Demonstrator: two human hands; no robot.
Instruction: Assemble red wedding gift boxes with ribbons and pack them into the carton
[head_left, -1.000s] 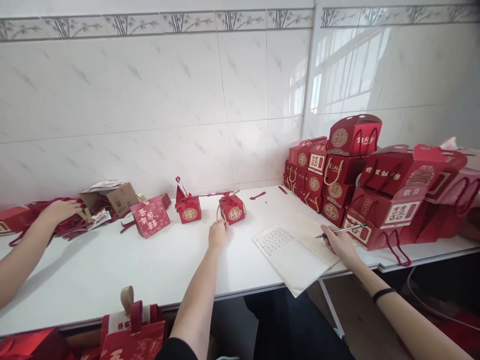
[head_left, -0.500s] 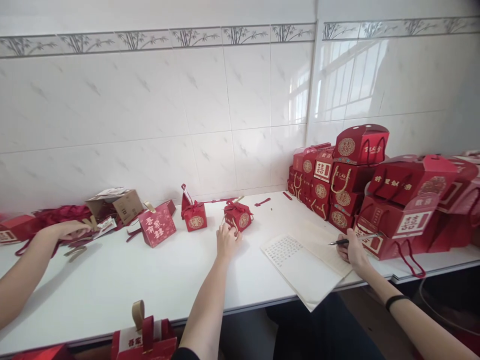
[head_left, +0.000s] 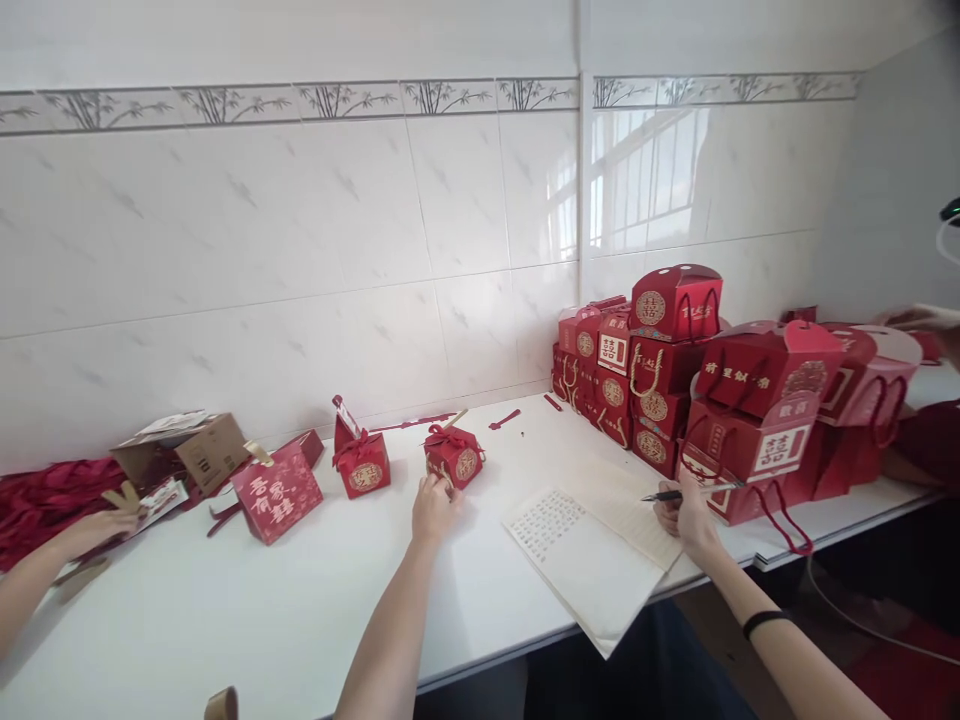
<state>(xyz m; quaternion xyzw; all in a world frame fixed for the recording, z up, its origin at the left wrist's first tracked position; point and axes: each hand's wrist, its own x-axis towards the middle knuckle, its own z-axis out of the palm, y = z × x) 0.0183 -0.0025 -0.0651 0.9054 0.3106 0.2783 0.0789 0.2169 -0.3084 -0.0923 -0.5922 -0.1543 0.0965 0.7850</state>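
My left hand (head_left: 435,510) has its fingers curled against the front lower side of a small red gift box (head_left: 466,462) with a ribbon bow on top. The box stands on the white table (head_left: 315,610); part of its front is hidden behind the fingers. Above an open notebook (head_left: 600,565), my right hand (head_left: 688,520) grips a black pen (head_left: 664,496), its tip pointing left. Rows of handwriting cover the upper left of the notebook page. To the left of my left hand stands another small red box (head_left: 362,470) with a bow.
Stacked red gift boxes (head_left: 656,365) with cord handles rise at the right. At left are a tilted red box (head_left: 277,495), an open brown carton (head_left: 214,455) and a heap of red ribbons (head_left: 37,505). Co-workers' hands show at far left (head_left: 105,530) and far right (head_left: 911,318).
My view has swung to the right, so the table's things sit further left. My left hand stays at the small box and my right hand keeps the pen. A co-worker's hand appears at far right.
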